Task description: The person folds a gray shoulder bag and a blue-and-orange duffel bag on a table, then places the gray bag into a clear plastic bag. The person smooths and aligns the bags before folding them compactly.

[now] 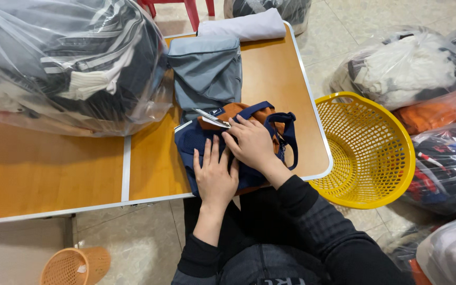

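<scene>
Pressing down on the navy and rust-orange fabric bag (238,148), my two hands lie flat rather than clamped: the left hand (215,174) rests palm down with its fingers (208,153) spread across the navy panel, and the right hand (253,146) crosses just above it, fingers (236,138) bent slightly and touching the seam near the white hang tag (212,118). Neither hand pinches or lifts anything; both only bear on the cloth.

I judge the step in hand to be flattening or folding this bag, which lies at the near edge of the orange wooden table (48,169), right in front of my body, with its navy webbing strap (286,126) looping off to the right side. To go on, I'd say the strap wants tucking in before any fold holds, and the tag should stay free of the crease.

Just beyond the bag, touching it, lies a grey-blue folded fabric bag (207,71), and behind that a rolled white cloth (244,25). A large clear plastic sack stuffed with dark and striped garments (64,63) fills the table's left part. On the tiled floor (344,26) to the right stands a yellow perforated plastic basket (368,150), with more clear sacks of clothing (402,66) past it; a small orange mesh bin (75,266) sits below the table.
</scene>
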